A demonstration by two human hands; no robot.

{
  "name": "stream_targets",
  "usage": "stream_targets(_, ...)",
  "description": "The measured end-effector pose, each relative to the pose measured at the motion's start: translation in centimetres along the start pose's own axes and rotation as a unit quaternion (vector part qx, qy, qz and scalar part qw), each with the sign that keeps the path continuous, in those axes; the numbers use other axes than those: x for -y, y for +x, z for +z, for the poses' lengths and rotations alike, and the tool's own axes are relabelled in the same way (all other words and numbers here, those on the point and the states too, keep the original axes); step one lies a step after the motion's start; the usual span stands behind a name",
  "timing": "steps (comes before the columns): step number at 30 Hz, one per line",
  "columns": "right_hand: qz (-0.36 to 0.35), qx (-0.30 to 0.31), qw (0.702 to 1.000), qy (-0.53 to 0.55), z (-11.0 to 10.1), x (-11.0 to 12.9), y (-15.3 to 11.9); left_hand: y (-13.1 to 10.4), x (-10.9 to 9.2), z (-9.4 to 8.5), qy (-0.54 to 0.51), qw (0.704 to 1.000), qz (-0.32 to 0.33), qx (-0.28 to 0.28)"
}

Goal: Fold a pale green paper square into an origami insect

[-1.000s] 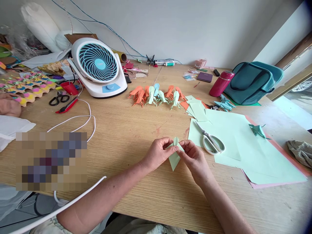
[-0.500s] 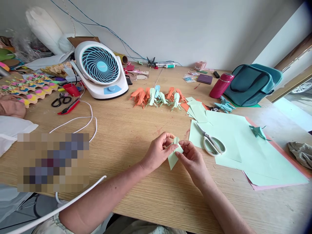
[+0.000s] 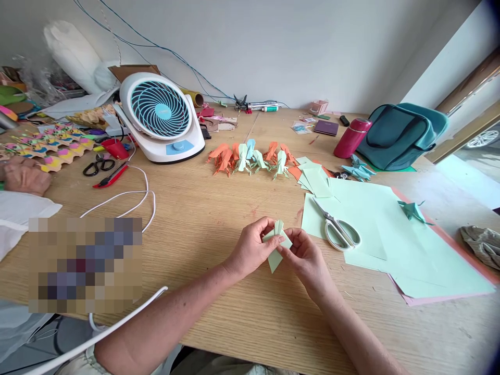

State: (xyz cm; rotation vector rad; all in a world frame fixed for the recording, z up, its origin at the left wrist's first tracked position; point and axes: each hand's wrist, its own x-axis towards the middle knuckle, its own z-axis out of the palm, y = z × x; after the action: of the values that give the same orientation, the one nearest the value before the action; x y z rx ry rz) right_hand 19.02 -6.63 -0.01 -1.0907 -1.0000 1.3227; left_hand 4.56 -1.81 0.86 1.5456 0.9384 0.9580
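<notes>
A folded piece of pale green paper [image 3: 275, 262] is held just above the wooden table, its pointed end toward me. My left hand [image 3: 255, 244] pinches it from the left, thumb across its middle. From the right, my right hand [image 3: 307, 258] grips its right corner between thumb and fingers. The fingertips behind the paper are partly hidden. White-handled scissors [image 3: 341, 233] lie to the right on large pale green sheets [image 3: 414, 250]. Beyond my hands stand several folded paper figures in orange [image 3: 222, 158], pale green [image 3: 280, 162] and blue [image 3: 250, 148].
A white fan [image 3: 158, 117] stands at the back left, near black scissors [image 3: 98, 165] and a red cutter [image 3: 111, 175]. A white cable [image 3: 150, 192] loops across the table. Another person's hand [image 3: 27, 176] rests at far left. A red bottle [image 3: 352, 137] leans by a teal bag [image 3: 400, 135].
More of the folded paper's left flap now shows beside my left fingers. Both hands keep their grip with only slight shifts. The other person's hand has moved a little to the right.
</notes>
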Motion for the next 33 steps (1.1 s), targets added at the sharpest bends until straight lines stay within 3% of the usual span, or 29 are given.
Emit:
stream_targets(5,0.055,0.020,0.997,-0.056,-0.5,-0.4,0.2,0.1,0.0,0.1,-0.057,0.998,-0.035,-0.010)
stream_targets(17,0.010,0.030,0.991,-0.126,-0.4,-0.9,-0.2,0.0,-0.2,-0.2,-0.076,0.997,-0.009,0.004)
stream_targets(28,-0.011,0.057,0.984,-0.168,-0.1,-0.2,-0.5,0.0,-1.0,-0.3,-0.136,0.990,-0.034,0.013)
stream_targets(30,-0.029,0.040,0.979,-0.196,-0.2,-0.2,-0.6,0.1,-1.0,-0.4,-0.130,0.991,-0.036,0.005)
stream_targets(33,-0.100,-0.039,0.957,-0.270,-0.6,0.0,-0.6,0.2,-0.7,-0.4,-0.085,0.995,0.000,-0.045)
